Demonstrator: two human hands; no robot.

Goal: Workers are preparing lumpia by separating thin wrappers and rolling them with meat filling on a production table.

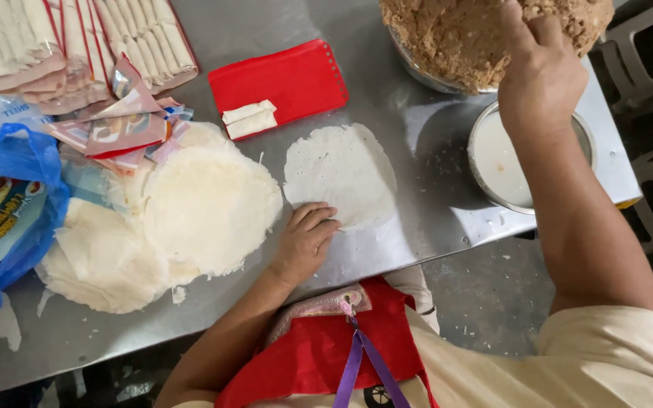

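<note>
From where I sit, the far left shows a blue plastic bag [9, 219] with packets inside, and above it rows of finished rolls [77, 45] laid side by side. Next comes a loose stack of round wrappers [190, 219] on the steel table [387, 249]. A red tray [289, 79] behind holds two small rolled pieces [249, 119].

My left hand [304, 242] rests flat, fingers together and lightly curled, pressing the near edge of the single wrapper [341, 177] spread out mid-table. That sheet looks thin, pale, nearly translucent, with ragged edges — I judge it light, limp and easy to tear, so it is best held by the rim with flat fingertips rather than pinched hard.

Further right, my right hand [542, 75] is dug into the brown crumbly filling [455, 34] in a big bowl; the fingertips are buried, so I cannot tell how they are set. Below it sits a metal bowl of white liquid [496, 162] — probably slippery paste.
</note>
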